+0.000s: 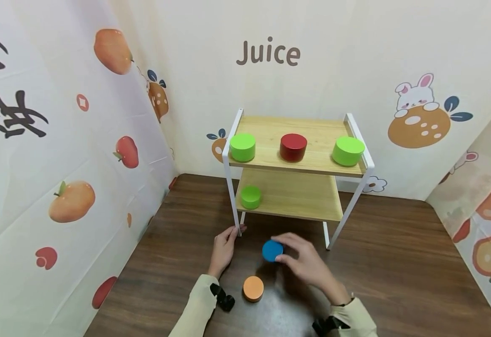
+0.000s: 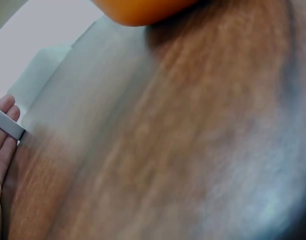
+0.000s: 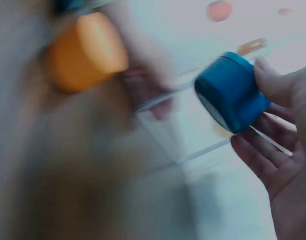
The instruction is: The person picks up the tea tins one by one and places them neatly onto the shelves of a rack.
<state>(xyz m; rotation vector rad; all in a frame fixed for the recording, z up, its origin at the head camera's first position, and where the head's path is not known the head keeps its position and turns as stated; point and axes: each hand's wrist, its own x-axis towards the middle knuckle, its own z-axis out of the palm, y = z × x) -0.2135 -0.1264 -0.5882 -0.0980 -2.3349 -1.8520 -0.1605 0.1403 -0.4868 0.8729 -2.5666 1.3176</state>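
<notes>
Pale sleeves frame an orange cylinder on the dark wooden table as our right hand pinches a blue cylinder above the tabletop, before a two-tier shelf. Our left hand, fingers extended, touches the shelf's front left leg. Three green cylinders and a red cylinder stand on its tiers.

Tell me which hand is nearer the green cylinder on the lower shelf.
Left. The left hand is at the front left leg of the rack, below the green cylinder; the right hand, pinching the blue cylinder, is farther off, to the right.
</notes>
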